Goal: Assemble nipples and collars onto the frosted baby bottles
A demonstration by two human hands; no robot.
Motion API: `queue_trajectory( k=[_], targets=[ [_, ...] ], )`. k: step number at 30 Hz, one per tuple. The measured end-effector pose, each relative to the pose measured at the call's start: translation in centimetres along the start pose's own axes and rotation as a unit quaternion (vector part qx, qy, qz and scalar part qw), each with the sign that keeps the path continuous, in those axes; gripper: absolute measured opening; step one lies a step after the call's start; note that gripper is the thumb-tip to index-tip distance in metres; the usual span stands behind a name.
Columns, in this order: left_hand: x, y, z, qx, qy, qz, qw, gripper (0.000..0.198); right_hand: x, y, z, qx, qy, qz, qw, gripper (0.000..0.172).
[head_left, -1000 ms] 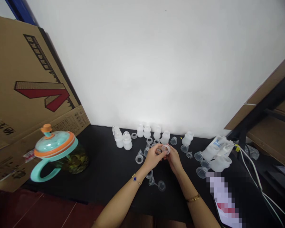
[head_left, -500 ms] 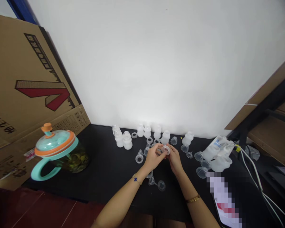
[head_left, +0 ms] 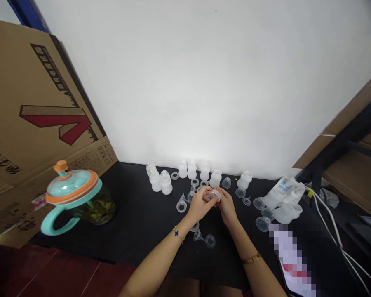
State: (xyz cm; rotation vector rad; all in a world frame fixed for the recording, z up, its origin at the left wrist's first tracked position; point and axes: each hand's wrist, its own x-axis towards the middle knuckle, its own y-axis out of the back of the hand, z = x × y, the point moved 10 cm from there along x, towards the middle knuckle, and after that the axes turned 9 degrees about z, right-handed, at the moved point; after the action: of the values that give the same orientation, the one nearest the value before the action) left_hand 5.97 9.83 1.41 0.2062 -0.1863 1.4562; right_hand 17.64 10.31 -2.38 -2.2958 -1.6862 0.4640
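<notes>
Plastic funnel-shaped piece: on the black table, nearer you than your fingers.
Left hand: your fingers are clamped on the translucent ring.
Right hand: your fingers are closed on its right side.
Ring's tilt: between your fingertips, its opening has just tipped flatter; you seem to be turning it, not releasing it.
White bottles: beyond your fingers, unmoved.
</notes>
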Motion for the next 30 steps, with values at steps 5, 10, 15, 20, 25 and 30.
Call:
queue_trajectory(
  k=[5,10,15,20,25,30],
  targets=[
    [0.0,0.0,-0.2,-0.006,-0.007,0.009,1.0,0.027,0.1,-0.1,0.3,0.008,-0.005,-0.001,1.0,0.04],
    [-0.1,-0.5,-0.3,-0.036,0.009,-0.013,0.999,0.031,0.0,-0.6,0.6,0.031,-0.027,-0.017,0.999,0.041],
    [-0.3,-1.0,-0.4,-0.07,0.027,-0.024,0.997,0.039,0.0,-0.7,0.6,0.038,-0.029,-0.023,0.999,0.042],
    [-0.2,-1.3,-1.0,-0.106,0.044,-0.024,0.993,0.046,0.2,-0.8,1.0,0.071,-0.053,-0.015,0.996,0.041],
    [0.0,-1.2,-1.2,-0.111,0.052,-0.03,0.992,0.05,0.1,-0.9,1.3,0.095,-0.072,-0.009,0.993,0.035],
    [0.1,-1.0,-1.3,-0.125,0.055,-0.029,0.99,0.053,-0.2,-1.6,1.4,0.099,-0.076,-0.039,0.991,0.029]
  ],
)
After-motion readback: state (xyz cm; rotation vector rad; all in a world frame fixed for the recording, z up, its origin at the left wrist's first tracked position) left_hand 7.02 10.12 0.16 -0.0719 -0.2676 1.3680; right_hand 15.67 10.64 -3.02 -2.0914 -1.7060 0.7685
